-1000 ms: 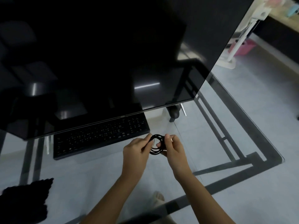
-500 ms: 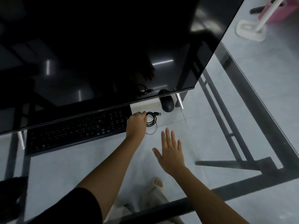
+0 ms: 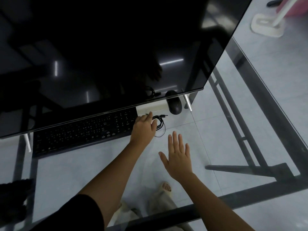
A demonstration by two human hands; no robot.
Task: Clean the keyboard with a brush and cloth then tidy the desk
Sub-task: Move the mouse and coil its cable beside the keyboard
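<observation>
A black keyboard [image 3: 80, 134] lies on the glass desk [image 3: 233, 189], its far edge tucked under the big dark monitor [image 3: 108, 47]. My left hand [image 3: 144, 129] reaches to the keyboard's right end and holds a coiled black cable [image 3: 160, 124] down on the glass, thumb and fingers around the coil; its USB plug points right. My right hand [image 3: 178, 155] hovers flat over the desk nearer to me, fingers spread, holding nothing. A black cloth [image 3: 13, 197] lies at the lower left edge. No brush is in view.
A black mouse [image 3: 174, 105] sits just beyond the cable, under the monitor's right corner. The monitor's metal foot [image 3: 188, 104] stands beside it. Through the glass I see the desk's dark frame, my sandalled foot [image 3: 165, 189] and the tiled floor. A white mop base [image 3: 266, 25] stands far right.
A second ago both hands held the coil in front of the keyboard. My left hand has carried it forward to the keyboard's right end, and my right hand has let go and opened.
</observation>
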